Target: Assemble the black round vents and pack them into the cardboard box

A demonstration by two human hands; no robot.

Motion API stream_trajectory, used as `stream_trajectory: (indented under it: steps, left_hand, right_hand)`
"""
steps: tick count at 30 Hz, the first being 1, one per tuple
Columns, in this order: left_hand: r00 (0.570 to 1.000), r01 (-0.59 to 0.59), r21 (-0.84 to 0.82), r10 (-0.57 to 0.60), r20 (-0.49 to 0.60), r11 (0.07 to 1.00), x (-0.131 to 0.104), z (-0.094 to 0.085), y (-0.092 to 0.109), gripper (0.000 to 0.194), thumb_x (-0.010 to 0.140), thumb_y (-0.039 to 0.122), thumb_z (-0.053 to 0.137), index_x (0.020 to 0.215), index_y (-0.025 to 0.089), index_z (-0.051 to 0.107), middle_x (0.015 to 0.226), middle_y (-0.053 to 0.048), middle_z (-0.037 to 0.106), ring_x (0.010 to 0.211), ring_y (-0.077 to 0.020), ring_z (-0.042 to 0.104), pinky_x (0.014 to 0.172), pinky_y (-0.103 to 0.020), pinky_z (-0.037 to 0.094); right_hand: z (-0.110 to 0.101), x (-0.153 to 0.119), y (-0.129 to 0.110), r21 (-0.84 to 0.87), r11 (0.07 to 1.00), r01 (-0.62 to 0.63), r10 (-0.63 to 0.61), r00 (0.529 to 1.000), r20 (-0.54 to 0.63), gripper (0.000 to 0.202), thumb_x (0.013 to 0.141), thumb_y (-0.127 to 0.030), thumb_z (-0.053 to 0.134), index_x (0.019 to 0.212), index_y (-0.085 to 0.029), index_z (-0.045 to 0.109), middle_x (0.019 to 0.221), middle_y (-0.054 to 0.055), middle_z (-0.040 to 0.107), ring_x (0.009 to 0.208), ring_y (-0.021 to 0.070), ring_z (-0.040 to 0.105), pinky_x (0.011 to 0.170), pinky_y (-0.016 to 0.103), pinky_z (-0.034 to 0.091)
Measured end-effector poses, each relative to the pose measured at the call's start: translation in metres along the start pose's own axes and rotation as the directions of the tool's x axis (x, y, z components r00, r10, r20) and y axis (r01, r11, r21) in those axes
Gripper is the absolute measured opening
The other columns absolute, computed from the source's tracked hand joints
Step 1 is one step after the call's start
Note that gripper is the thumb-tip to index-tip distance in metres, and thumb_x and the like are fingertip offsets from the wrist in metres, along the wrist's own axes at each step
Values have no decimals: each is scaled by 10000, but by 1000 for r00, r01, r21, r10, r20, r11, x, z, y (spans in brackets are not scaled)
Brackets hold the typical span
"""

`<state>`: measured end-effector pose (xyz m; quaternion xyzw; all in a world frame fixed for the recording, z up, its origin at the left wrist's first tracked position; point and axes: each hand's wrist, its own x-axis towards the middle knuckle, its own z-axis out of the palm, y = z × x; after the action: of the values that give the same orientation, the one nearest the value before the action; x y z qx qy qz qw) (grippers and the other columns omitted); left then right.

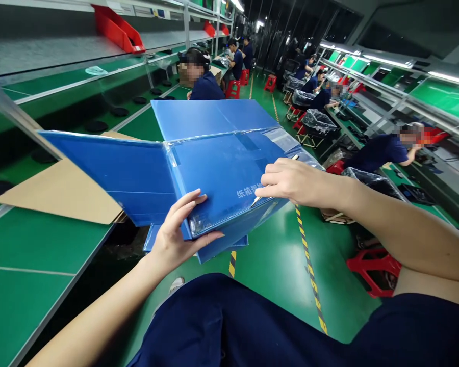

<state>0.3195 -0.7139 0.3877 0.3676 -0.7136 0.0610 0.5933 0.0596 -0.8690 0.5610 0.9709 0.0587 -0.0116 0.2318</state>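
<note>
A blue plastic box (222, 163) with its flaps spread lies in front of me, with clear tape along its edges and white printed characters near the front. My left hand (176, 232) grips its near left corner, fingers on top and thumb along the front side. My right hand (286, 181) is closed around a slim pen-like tool with a pointed tip (255, 200); whether it is a pen or a craft knife I cannot tell. The tip is at the front edge, beside the printing. One flap (115, 173) extends left, another stands up at the back.
Left of the box, brown cardboard (69, 193) lies on a green workbench (30, 255). A red bin (118, 28) sits on the shelf above. Co-workers in dark blue (208, 86) sit along both benches. A red stool (375, 270) stands on the green floor at right.
</note>
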Motion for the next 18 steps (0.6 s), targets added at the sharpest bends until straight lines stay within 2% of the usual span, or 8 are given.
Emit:
stream_trajectory:
  steps: [6,10,12,16,18]
  left_hand:
    - [1000,15,40,-15,-13,999,3,-4,-2,1152,643,151,982,1605,307,367,1513,-154,564,1246,-284,691,1087,-520,588]
    - [999,30,44,-28,-30,999,3,-5,-6,1138,630,179,989,1592,319,398,1492,-114,597,1202,-260,716,1075,-479,605]
    - [997,63,47,-61,-49,997,3,-6,-7,1104,630,202,985,1576,336,431,1475,-86,618,1172,-254,731,1065,-462,615]
    - [985,153,74,-146,-88,985,4,-5,-3,1047,617,298,982,1543,347,495,1399,-53,681,1117,-262,752,1073,-438,614]
    - [976,201,83,-193,-99,976,5,-4,3,1027,612,320,980,1528,367,518,1366,-37,701,1100,-273,757,1077,-457,612]
  right_hand:
    - [3,-44,28,-77,994,-82,92,986,138,293,968,-1,524,1043,-208,717,854,43,622,850,223,471,723,347,250]
    - [12,-68,43,-92,985,-149,165,964,208,389,931,43,520,1129,-227,716,897,44,643,880,226,486,728,343,252]
    - [18,-78,50,-101,980,-173,192,955,225,405,937,44,512,1153,-231,718,926,47,652,910,229,497,738,345,261]
    - [30,-102,62,-136,963,-231,259,931,257,308,955,14,541,1025,-207,744,906,54,656,916,230,504,748,361,280]
    - [35,-116,68,-136,957,-258,286,922,261,310,944,25,565,1033,-205,753,903,45,666,902,213,509,749,358,296]
